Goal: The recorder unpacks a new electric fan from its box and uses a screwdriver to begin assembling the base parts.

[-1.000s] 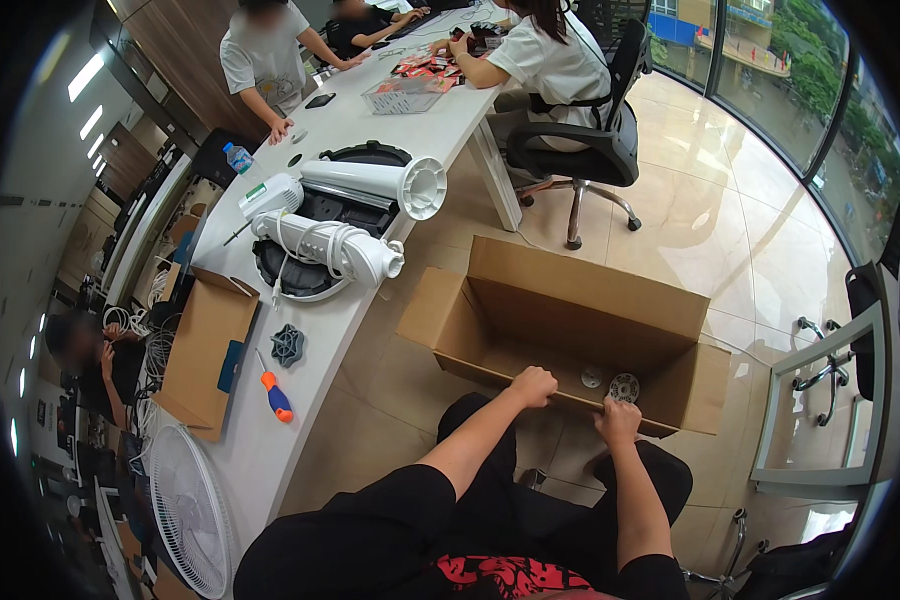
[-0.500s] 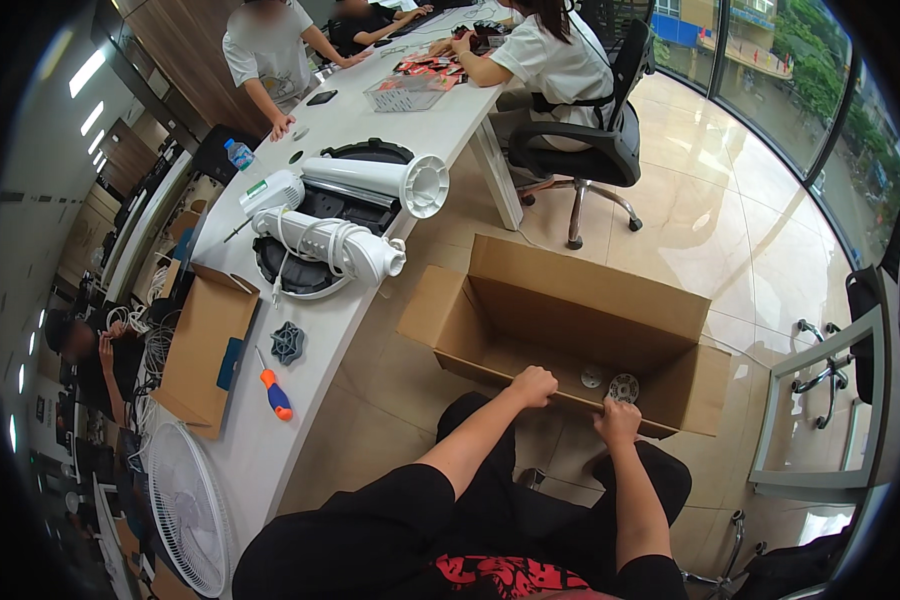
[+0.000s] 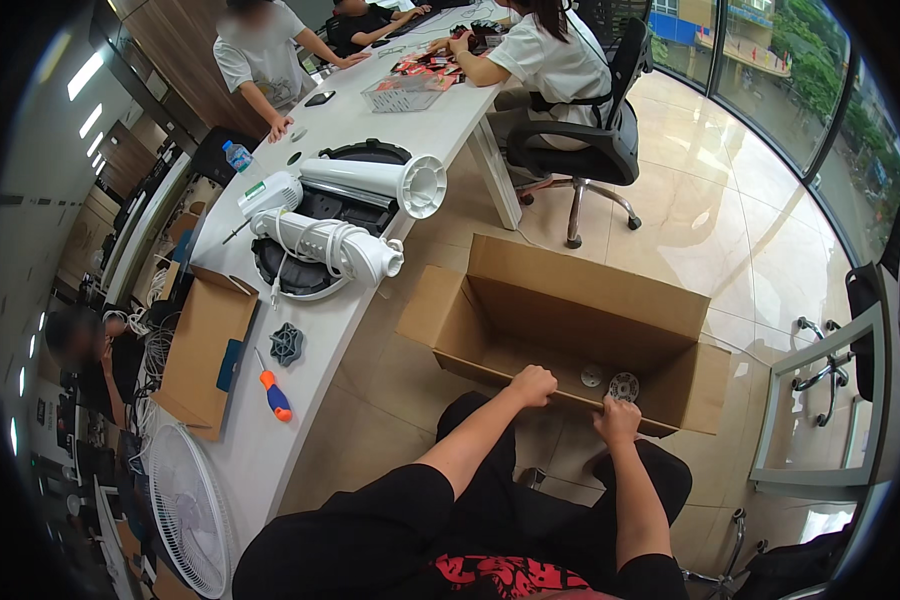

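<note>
An open cardboard box (image 3: 570,320) stands on the floor in front of me, its flaps spread outward. Both hands grip its near edge: my left hand (image 3: 533,386) near the middle, my right hand (image 3: 618,420) further right, fingers curled over the cardboard. Inside the box, close to my right hand, lie a round slotted disc (image 3: 623,387) and a smaller pale disc (image 3: 591,377). On the table to my left rest a white fan column with a coiled cord (image 3: 320,245), a white tube with a round end (image 3: 370,185), and a white fan grille (image 3: 190,500).
A screwdriver (image 3: 274,395), a grey star-shaped knob (image 3: 286,344) and a flat open carton (image 3: 200,350) lie on the white table (image 3: 300,430). Someone sits on a black office chair (image 3: 580,140) beyond the box. Another person stands behind the table. A white-framed piece (image 3: 760,430) is at right.
My hands and the box stay in the same place. The person standing behind the table has shifted slightly, and the seated person at far left has moved a hand.
</note>
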Action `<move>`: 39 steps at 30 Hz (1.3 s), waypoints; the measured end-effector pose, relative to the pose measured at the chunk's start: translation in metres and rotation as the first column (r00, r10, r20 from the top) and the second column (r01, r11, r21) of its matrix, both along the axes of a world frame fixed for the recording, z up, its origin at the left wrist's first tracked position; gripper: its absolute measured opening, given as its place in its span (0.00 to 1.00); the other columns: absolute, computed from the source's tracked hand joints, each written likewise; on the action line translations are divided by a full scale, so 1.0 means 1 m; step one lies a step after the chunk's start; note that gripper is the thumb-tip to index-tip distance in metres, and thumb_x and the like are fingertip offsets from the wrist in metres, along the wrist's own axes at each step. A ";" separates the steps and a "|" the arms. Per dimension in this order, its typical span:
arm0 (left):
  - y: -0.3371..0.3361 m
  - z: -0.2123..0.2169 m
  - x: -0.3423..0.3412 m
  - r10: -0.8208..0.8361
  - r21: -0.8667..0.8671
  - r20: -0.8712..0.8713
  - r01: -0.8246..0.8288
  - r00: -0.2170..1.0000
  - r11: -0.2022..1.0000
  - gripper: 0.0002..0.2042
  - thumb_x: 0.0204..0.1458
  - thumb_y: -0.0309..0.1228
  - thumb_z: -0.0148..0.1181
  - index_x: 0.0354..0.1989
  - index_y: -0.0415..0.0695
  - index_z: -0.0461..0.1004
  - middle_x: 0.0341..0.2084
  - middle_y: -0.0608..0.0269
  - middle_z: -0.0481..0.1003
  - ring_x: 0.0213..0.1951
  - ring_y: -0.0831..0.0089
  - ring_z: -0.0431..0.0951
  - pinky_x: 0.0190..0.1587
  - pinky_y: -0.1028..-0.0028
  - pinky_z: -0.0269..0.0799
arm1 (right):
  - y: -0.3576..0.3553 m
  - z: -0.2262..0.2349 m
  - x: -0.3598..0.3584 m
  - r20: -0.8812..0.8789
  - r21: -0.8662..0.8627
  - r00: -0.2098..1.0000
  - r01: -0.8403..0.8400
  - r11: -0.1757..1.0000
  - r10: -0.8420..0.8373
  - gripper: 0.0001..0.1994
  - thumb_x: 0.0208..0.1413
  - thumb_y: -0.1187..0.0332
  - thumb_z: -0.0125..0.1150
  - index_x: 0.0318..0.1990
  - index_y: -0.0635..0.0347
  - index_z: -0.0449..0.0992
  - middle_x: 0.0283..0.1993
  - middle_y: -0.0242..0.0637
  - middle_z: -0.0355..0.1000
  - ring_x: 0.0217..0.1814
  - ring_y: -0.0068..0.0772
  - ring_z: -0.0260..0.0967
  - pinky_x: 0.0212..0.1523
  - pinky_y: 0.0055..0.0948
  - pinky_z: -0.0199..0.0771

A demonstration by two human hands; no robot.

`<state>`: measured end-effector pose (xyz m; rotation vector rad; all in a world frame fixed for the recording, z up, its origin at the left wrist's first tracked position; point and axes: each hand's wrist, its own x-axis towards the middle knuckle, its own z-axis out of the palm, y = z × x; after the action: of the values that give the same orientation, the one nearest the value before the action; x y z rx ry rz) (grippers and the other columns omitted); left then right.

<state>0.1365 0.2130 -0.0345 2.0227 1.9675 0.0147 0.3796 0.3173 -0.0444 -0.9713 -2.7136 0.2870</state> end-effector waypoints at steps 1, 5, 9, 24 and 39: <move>0.000 0.000 0.000 -0.004 0.009 -0.004 0.004 1.000 1.000 0.09 0.39 0.38 0.70 0.24 0.46 0.83 0.23 0.53 0.81 0.32 0.54 0.83 0.38 0.58 0.79 | 0.000 0.000 0.000 0.000 0.000 1.000 0.001 1.000 -0.001 0.19 0.34 0.56 0.79 0.25 0.55 0.74 0.23 0.41 0.76 0.29 0.46 0.77 0.34 0.42 0.75; 0.002 0.001 0.001 -0.005 0.016 0.002 0.005 1.000 1.000 0.09 0.39 0.38 0.70 0.24 0.45 0.83 0.23 0.53 0.81 0.31 0.54 0.83 0.38 0.58 0.79 | 0.001 -0.001 0.001 0.002 0.013 1.000 0.008 1.000 -0.008 0.19 0.34 0.56 0.79 0.25 0.55 0.74 0.23 0.41 0.76 0.28 0.46 0.77 0.34 0.42 0.75; 0.003 0.005 0.002 0.016 -0.008 0.021 -0.016 1.000 1.000 0.08 0.37 0.34 0.70 0.23 0.44 0.84 0.24 0.52 0.81 0.33 0.54 0.84 0.39 0.59 0.79 | 0.001 0.000 0.001 0.001 0.005 1.000 0.006 1.000 -0.006 0.19 0.33 0.57 0.79 0.26 0.54 0.73 0.24 0.41 0.76 0.29 0.45 0.77 0.35 0.41 0.75; -0.001 0.001 0.001 -0.007 0.035 0.002 0.007 1.000 0.999 0.10 0.40 0.39 0.69 0.22 0.45 0.82 0.22 0.53 0.80 0.30 0.53 0.83 0.36 0.58 0.79 | -0.001 -0.002 0.001 0.017 -0.008 1.000 0.015 1.000 -0.015 0.19 0.34 0.57 0.79 0.26 0.54 0.74 0.25 0.40 0.76 0.31 0.45 0.78 0.36 0.41 0.75; 0.000 0.011 0.003 0.019 0.006 0.010 -0.019 1.000 1.000 0.07 0.37 0.34 0.70 0.22 0.44 0.83 0.23 0.52 0.81 0.32 0.54 0.83 0.38 0.59 0.79 | -0.001 0.003 0.001 -0.001 0.019 1.000 0.002 1.000 -0.002 0.19 0.35 0.57 0.78 0.25 0.53 0.72 0.24 0.36 0.75 0.29 0.43 0.76 0.35 0.41 0.74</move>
<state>0.1398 0.2134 -0.0235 2.0040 1.9829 0.0347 0.3804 0.3168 -0.0411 -0.9687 -2.7096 0.2610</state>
